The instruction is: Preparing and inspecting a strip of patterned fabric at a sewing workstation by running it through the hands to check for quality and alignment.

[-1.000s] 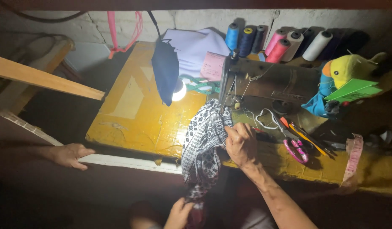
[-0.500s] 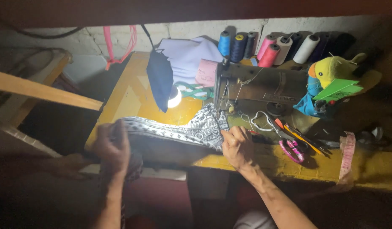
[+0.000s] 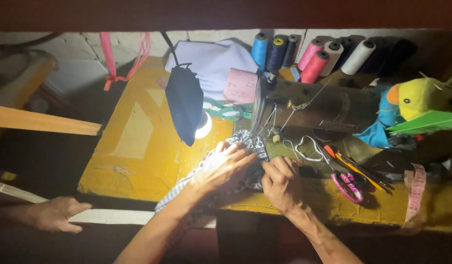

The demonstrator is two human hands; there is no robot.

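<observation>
Under both hands (image 3: 225,168): cloth (image 3: 252,146) (mostly hidden)

Both hands, left hand (image 3: 226,168) and right hand (image 3: 282,183), press patterned cloth (image 3: 252,146) beside sewing machine (image 3: 323,107).

Light: dim | Source: bare bulb (image 3: 204,128), glare on yellow table (image 3: 138,146) | Edges: deep shadow | Focus: soft
</observation>
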